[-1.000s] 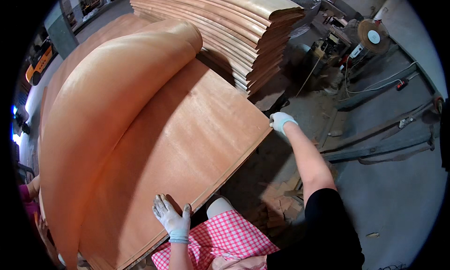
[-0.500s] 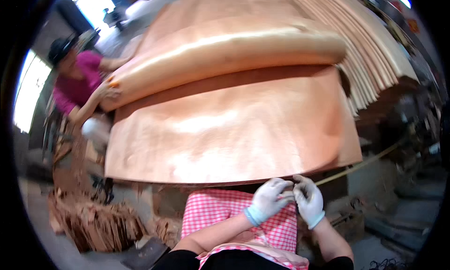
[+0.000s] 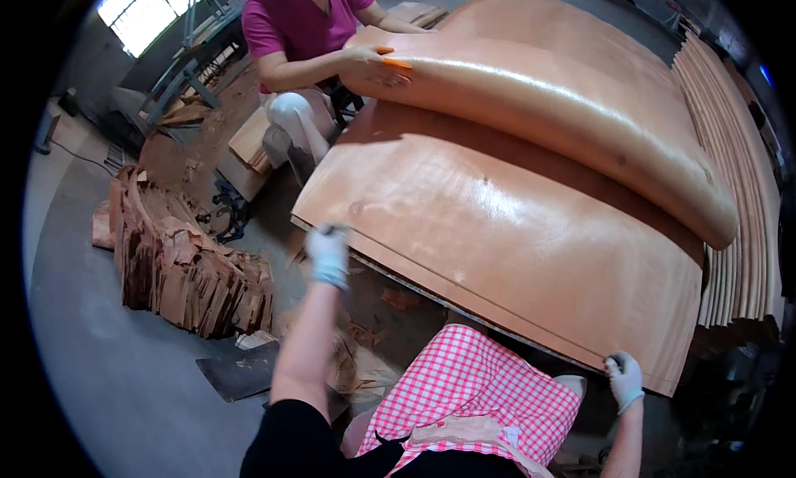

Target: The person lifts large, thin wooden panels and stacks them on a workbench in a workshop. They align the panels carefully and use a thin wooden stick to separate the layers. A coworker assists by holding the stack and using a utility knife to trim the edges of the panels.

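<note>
A big thin sheet of reddish wood veneer [image 3: 514, 221] lies on a flat stack, its far half curled over into a long roll [image 3: 572, 105]. My left hand [image 3: 328, 254], in a pale glove, grips the sheet's near left corner. Gloved too, my right hand [image 3: 623, 380] holds the near right corner. Across the stack a person in a pink shirt [image 3: 303, 22] holds the rolled far edge with a hand [image 3: 377, 63]. My pink checked apron [image 3: 473, 395] shows below.
A tall stack of veneer sheets [image 3: 738, 229] stands along the right. A heap of torn veneer scraps [image 3: 182, 262] lies on the concrete floor at left, with more scraps under the stack's near edge. A metal frame [image 3: 182, 72] stands by a bright window at the back left.
My hands were together at the near edge's middle; they have now spread apart to the sheet's two near corners. The view has swung, and the other person stands closer to the top centre.
</note>
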`<state>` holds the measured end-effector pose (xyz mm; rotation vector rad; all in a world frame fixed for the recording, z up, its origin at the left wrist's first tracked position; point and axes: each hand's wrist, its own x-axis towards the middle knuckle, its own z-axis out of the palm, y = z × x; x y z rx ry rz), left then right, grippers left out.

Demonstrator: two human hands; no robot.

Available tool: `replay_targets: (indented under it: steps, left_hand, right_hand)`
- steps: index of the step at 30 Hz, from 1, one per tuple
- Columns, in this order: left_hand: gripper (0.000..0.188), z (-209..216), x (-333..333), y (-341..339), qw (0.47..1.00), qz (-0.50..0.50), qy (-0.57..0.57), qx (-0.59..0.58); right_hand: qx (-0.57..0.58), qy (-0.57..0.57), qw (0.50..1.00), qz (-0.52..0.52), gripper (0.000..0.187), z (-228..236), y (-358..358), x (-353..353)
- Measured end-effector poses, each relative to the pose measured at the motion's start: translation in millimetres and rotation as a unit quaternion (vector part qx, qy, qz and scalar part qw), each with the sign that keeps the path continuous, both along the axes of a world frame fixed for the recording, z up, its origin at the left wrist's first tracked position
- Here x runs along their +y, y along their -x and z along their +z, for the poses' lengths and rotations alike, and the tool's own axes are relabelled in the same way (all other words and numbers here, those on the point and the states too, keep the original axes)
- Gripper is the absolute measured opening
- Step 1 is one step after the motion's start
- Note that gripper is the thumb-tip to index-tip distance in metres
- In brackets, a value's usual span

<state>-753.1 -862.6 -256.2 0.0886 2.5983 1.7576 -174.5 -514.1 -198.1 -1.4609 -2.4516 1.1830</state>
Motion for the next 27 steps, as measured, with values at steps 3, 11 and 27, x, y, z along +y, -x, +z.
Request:
replay_targets:
  steps: [3,11,27]
  left_hand:
    - [0.01,-9,-76,99,0.991,0.07,0.086,0.074]
    - [0.021,-32,-42,118,0.975,-0.005,0.221,-0.031]
    - [0.089,20,262,-378,0.742,-0.551,0.281,0.259]
  right_hand:
    - [-0.073,-0.065,0.995,-0.013,0.017,1,-39,30]
    - [-0.273,-0.098,0.956,-0.043,0.041,2,-44,42]
    - [-0.278,0.004,0.96,-0.023,0.044,-21,-38,55]
